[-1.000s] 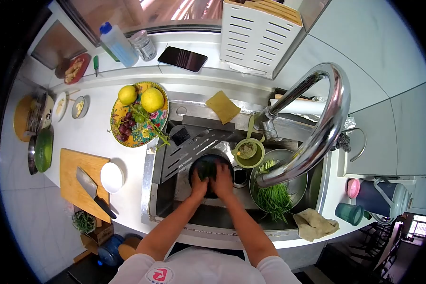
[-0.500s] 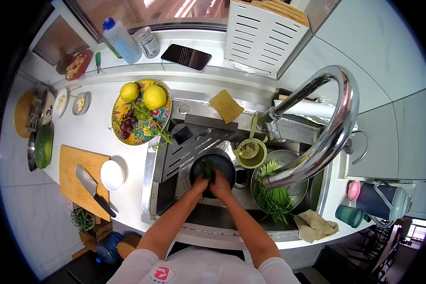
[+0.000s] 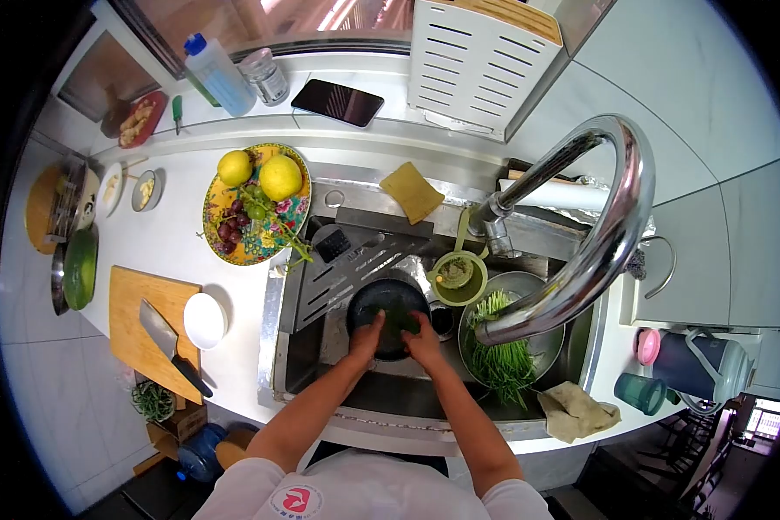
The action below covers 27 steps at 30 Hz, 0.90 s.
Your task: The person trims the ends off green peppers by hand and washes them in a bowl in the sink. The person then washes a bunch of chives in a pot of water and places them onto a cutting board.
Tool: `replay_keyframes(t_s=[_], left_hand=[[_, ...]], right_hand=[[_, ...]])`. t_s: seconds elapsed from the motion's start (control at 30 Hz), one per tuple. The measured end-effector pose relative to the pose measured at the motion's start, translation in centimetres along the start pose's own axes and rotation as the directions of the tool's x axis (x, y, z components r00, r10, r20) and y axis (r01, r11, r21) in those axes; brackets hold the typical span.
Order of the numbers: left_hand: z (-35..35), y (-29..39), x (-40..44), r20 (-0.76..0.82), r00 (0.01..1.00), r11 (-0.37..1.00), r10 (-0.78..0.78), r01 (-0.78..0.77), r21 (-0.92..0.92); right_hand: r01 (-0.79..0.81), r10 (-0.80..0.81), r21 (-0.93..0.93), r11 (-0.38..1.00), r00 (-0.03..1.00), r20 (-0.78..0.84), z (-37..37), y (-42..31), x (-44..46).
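A dark round bowl (image 3: 390, 296) sits in the left part of the sink, with dark green leaves (image 3: 396, 319) inside it. My left hand (image 3: 366, 336) is at the bowl's lower left, its fingers closed at the greens. On the lower right side my right hand (image 3: 422, 340) has its fingers closed on some of the same greens. To the right, a metal basin (image 3: 546, 347) holds long green stalks (image 3: 501, 360). A green strainer cup (image 3: 457, 279) stands between the bowl and the faucet.
The chrome faucet (image 3: 626, 217) arches over the metal basin. A slotted rack (image 3: 342, 282) covers the sink's upper left. Left on the counter are a fruit plate (image 3: 273, 240), a white bowl (image 3: 205, 321), and a cutting board (image 3: 130, 321) with a cleaver (image 3: 159, 329). A cloth (image 3: 576, 412) lies at the front right.
My hands came together over the bowl, then moved apart toward its lower left and right sides. The greens are now spread between them.
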<state>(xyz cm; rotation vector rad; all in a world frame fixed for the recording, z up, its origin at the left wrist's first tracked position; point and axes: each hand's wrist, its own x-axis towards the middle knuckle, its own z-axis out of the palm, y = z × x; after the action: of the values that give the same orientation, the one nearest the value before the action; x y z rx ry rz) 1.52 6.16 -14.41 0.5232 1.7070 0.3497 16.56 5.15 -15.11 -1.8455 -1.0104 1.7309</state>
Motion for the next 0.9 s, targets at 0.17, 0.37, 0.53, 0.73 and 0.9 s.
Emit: replay_keyframes(t_s=[0.17, 0.37, 0.53, 0.73, 0.9], left_hand=[[0.3, -1.1, 2.1, -0.053, 0.996, 0.848, -0.077, 0.037, -0.528], [0.6, 0.8, -0.1, -0.021, 0.993, 0.920, -0.118, 0.101, -0.380], [0.2, -1.1, 4.7, 0.160, 0.984, 0.924, -0.085, 0.138, -0.358], [0.0, 3.9, -1.1, 0.168, 0.974, 0.889, -0.154, 0.210, -0.406], [-0.4, 1.6, 0.1, 0.343, 0.938, 0.826, -0.052, 0.234, -0.513]], right_hand=[[0.472, -0.582, -0.415, 0.778, 0.790, -0.192, 1.0, -0.2, 1.2], [0.314, -0.350, -0.469, 0.825, 0.937, 0.013, 4.1, 2.8, 4.7], [0.286, -0.318, -0.291, 0.913, 0.945, -0.070, 4.7, 3.0, 5.4], [-0.012, -0.017, 0.370, 0.929, 0.997, 0.074, 4.6, -0.6, 1.8], [0.042, -0.043, 0.453, 0.890, 0.999, -0.007, 5.3, -1.3, -1.7]])
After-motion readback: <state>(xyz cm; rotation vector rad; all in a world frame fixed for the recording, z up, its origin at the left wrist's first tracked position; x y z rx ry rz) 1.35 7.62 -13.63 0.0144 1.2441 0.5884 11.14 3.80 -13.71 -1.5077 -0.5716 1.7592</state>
